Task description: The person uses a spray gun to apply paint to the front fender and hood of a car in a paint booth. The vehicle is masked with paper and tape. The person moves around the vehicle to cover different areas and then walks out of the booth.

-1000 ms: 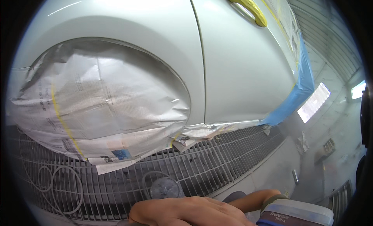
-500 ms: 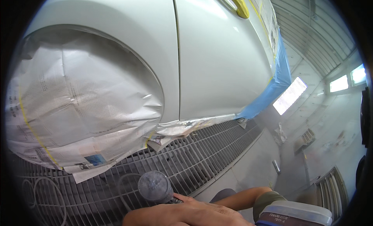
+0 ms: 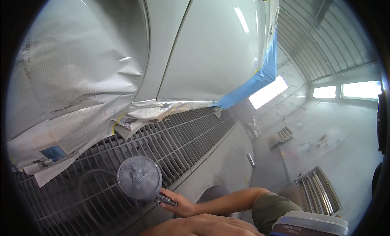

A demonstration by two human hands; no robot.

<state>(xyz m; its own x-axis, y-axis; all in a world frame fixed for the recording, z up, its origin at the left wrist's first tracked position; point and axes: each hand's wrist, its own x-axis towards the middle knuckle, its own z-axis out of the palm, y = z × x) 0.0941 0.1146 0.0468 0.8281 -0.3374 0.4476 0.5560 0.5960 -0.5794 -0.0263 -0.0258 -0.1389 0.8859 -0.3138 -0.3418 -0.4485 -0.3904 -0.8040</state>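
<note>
Toward seven o'clock, the spray gun [image 3: 166, 200] sits in the right hand [image 3: 177, 203], whose fingers curl closed around its body just at the four o'clock edge of its cup [image 3: 139, 178]. At six o'clock lies the left hand [image 3: 199, 226], partly cut off by the lower border; I cannot tell how open its fingers are or what they hold.

A band of floor grating [image 3: 203, 134] shows between the cup and the masking paper [image 3: 77, 81], so the two stand apart in view. The grating's edge runs off toward two o'clock along the pale floor [image 3: 217, 161].

The cup is round, grey and speckled, with a raised, crusted centre; metal fittings beside it look knurled. Crinkled printed paper bulges toward ten o'clock, its lower edge ragged. At twelve, the white car door [image 3: 203, 49] is smooth and glossy, meeting creased blue film [image 3: 250, 89] toward two. A slatted vent [image 3: 319, 191] stands at four.
</note>
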